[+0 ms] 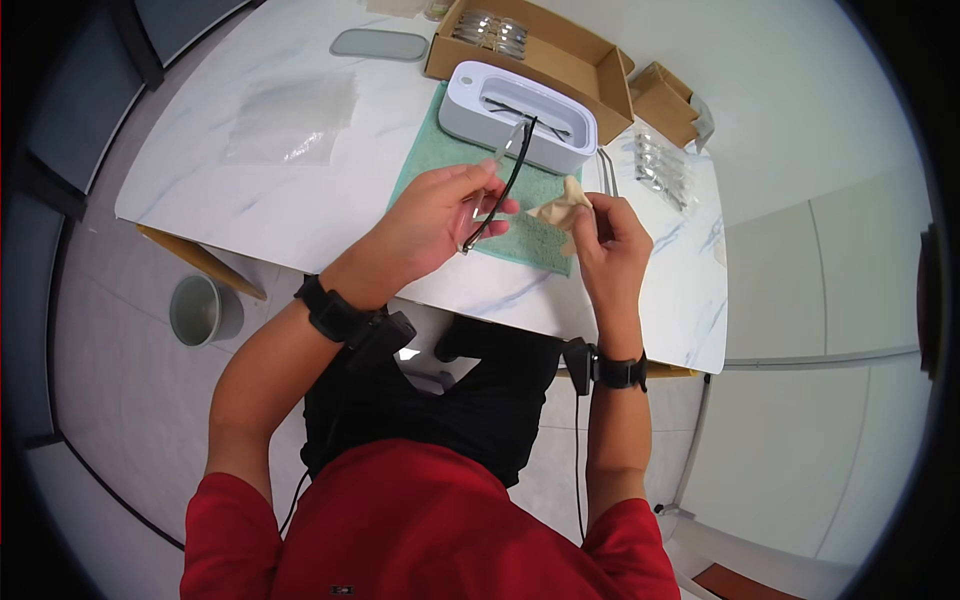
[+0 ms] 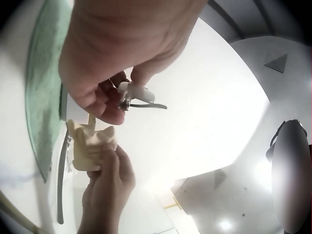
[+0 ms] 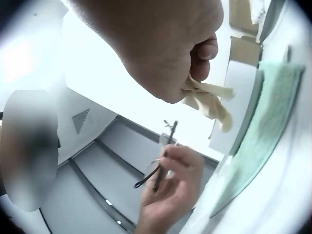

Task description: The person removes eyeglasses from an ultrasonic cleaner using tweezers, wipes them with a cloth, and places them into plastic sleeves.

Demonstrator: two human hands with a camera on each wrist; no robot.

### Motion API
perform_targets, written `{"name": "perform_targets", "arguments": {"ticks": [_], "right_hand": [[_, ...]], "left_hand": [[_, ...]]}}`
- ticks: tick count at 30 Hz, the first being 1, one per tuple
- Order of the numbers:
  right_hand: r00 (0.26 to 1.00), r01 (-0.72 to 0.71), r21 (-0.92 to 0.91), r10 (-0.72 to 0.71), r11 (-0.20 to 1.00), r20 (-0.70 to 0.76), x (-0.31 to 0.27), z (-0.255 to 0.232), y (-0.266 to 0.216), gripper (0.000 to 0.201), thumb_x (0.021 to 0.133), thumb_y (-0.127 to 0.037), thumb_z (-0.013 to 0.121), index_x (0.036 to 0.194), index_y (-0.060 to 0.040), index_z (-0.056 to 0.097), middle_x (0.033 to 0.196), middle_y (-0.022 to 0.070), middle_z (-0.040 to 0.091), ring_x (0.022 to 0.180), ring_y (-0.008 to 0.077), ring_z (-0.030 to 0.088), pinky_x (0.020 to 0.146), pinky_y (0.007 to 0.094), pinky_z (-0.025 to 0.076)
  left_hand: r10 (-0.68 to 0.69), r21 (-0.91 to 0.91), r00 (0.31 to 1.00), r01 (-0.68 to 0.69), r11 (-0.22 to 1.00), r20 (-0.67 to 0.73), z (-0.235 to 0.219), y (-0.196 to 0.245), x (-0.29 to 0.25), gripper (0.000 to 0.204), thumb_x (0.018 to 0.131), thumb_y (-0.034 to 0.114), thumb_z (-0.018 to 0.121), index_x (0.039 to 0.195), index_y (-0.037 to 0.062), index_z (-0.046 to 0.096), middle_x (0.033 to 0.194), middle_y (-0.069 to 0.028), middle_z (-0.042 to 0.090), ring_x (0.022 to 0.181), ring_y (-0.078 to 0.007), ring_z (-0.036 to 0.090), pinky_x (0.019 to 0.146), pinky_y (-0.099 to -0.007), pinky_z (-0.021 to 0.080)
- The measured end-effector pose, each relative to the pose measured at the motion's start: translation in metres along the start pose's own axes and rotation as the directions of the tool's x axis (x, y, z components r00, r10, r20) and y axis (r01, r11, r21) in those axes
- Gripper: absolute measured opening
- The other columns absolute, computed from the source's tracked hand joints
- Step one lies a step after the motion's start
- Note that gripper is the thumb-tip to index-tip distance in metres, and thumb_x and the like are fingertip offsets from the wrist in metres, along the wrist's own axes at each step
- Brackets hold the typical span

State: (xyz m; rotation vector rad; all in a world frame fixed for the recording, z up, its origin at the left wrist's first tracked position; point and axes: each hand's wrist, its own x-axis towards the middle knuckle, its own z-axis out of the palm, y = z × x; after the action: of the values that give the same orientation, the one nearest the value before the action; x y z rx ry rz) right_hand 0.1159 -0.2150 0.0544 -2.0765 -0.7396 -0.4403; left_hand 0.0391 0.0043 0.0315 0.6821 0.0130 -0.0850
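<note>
A pair of eyeglasses (image 1: 515,180) with clear lenses and dark temples is held in my left hand (image 1: 425,215), over the front of a green towel (image 1: 425,150). My right hand (image 1: 618,245) pinches a crumpled beige cloth (image 1: 562,208) just to the right of the glasses. In the right wrist view, the cloth (image 3: 207,105) hangs from the fingers, apart from the glasses. The left wrist view shows fingertips at the frame (image 2: 141,92). Behind both hands, a white oblong basin device (image 1: 575,150) stands on the towel, with another dark-framed pair of glasses (image 1: 530,113) inside.
Behind the device lies an open cardboard box (image 1: 590,75) with several clear-wrapped items. A smaller carton (image 1: 665,105), plastic packets (image 1: 662,175) and metal tweezers (image 1: 607,170) are at right. Clear plastic bags (image 1: 290,120) and a grey tray (image 1: 378,44) lie left. A bin (image 1: 200,310) stands on the floor.
</note>
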Motion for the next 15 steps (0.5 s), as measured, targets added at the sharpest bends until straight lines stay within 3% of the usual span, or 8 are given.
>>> {"name": "perform_targets", "arguments": {"ticks": [3, 4, 5, 6, 8, 10, 11, 15], "right_hand": [[0.988, 0.083, -0.160, -0.060, 0.984, 0.144, 0.009, 0.001, 0.023, 0.025, 0.086, -0.006, 0.073, 0.111, -0.0054, 0.072, 0.089, 0.0075, 0.067, 0.073, 0.0185, 0.063, 0.065, 0.0318, 0.050], [0.986, 0.093, -0.133, -0.073, 0.987, 0.150, 0.009, -0.001, 0.022, 0.025, 0.086, -0.006, 0.073, 0.111, -0.0054, 0.072, 0.089, 0.0075, 0.067, 0.073, 0.0185, 0.063, 0.065, 0.0318, 0.050], [0.992, 0.084, -0.145, -0.070, 0.986, 0.101, 0.010, -0.005, 0.015, 0.026, 0.087, -0.005, 0.073, 0.112, -0.0058, 0.072, 0.096, 0.0087, 0.067, 0.078, 0.0205, 0.064, 0.066, 0.0327, 0.050], [0.997, 0.071, -0.157, -0.064, 0.985, 0.050, 0.010, -0.008, 0.004, 0.027, 0.087, -0.005, 0.072, 0.114, -0.0063, 0.071, 0.104, 0.0099, 0.067, 0.084, 0.0225, 0.065, 0.067, 0.0335, 0.051], [0.983, 0.183, -0.142, -0.180, 0.973, 0.034, 0.013, -0.015, -0.025, 0.027, 0.086, -0.003, 0.073, 0.113, -0.0065, 0.071, 0.110, 0.0123, 0.065, 0.093, 0.0276, 0.064, 0.075, 0.0349, 0.052], [0.961, 0.276, -0.136, -0.274, 0.952, 0.031, 0.014, -0.016, -0.040, 0.028, 0.085, -0.002, 0.074, 0.112, -0.0061, 0.071, 0.110, 0.0130, 0.066, 0.098, 0.0331, 0.063, 0.083, 0.0375, 0.052], [0.943, 0.298, -0.060, -0.284, 0.953, 0.173, 0.015, -0.015, -0.044, 0.026, 0.084, -0.003, 0.075, 0.110, -0.0057, 0.072, 0.111, 0.0134, 0.067, 0.099, 0.0339, 0.063, 0.086, 0.0387, 0.051], [0.885, 0.233, 0.116, -0.260, 0.966, 0.386, 0.015, -0.007, -0.037, 0.019, 0.084, -0.006, 0.076, 0.102, -0.0037, 0.072, 0.106, 0.0124, 0.069, 0.096, 0.0309, 0.065, 0.082, 0.0375, 0.052]], "left_hand": [[0.032, 0.102, 0.998, -0.026, 0.994, -0.059, 0.003, 0.008, -0.005, 0.020, 0.105, 0.022, 0.058, 0.103, 0.0019, 0.062, 0.107, -0.0046, 0.061, 0.100, -0.0147, 0.065, 0.077, -0.0286, 0.055], [0.050, 0.404, 0.998, -0.032, 0.914, -0.034, 0.004, 0.011, -0.005, 0.018, 0.104, 0.020, 0.060, 0.099, 0.0025, 0.062, 0.104, -0.0049, 0.061, 0.096, -0.0155, 0.065, 0.075, -0.0290, 0.055], [0.053, 0.666, 0.998, -0.029, 0.746, -0.016, 0.002, 0.013, -0.006, 0.017, 0.102, 0.019, 0.062, 0.096, 0.0031, 0.063, 0.101, -0.0052, 0.061, 0.093, -0.0163, 0.065, 0.072, -0.0293, 0.055], [0.067, 0.676, 0.997, -0.023, 0.736, -0.039, -0.001, 0.014, -0.009, 0.017, 0.102, 0.019, 0.062, 0.096, 0.0031, 0.063, 0.101, -0.0052, 0.061, 0.093, -0.0163, 0.065, 0.072, -0.0293, 0.055], [0.255, 0.899, 0.937, -0.313, 0.308, 0.239, -0.006, 0.011, -0.016, 0.012, 0.097, 0.014, 0.066, 0.092, 0.0034, 0.063, 0.095, -0.0059, 0.060, 0.084, -0.0179, 0.064, 0.069, -0.0304, 0.054], [0.321, 0.890, 0.849, -0.454, 0.037, 0.419, -0.012, 0.005, -0.016, 0.014, 0.088, 0.011, 0.072, 0.090, 0.0034, 0.060, 0.091, -0.0109, 0.057, 0.081, -0.0301, 0.061, 0.071, -0.0371, 0.051], [0.343, 0.877, 0.825, -0.481, 0.010, 0.449, -0.011, 0.003, -0.017, 0.018, 0.088, 0.013, 0.073, 0.088, 0.0036, 0.059, 0.092, -0.0115, 0.056, 0.085, -0.0345, 0.059, 0.073, -0.0404, 0.049], [0.282, 0.845, 0.797, -0.501, -0.189, 0.535, -0.005, 0.007, -0.024, 0.018, 0.088, 0.017, 0.072, 0.092, 0.0050, 0.059, 0.094, -0.0103, 0.057, 0.089, -0.0327, 0.060, 0.075, -0.0423, 0.050]]}}
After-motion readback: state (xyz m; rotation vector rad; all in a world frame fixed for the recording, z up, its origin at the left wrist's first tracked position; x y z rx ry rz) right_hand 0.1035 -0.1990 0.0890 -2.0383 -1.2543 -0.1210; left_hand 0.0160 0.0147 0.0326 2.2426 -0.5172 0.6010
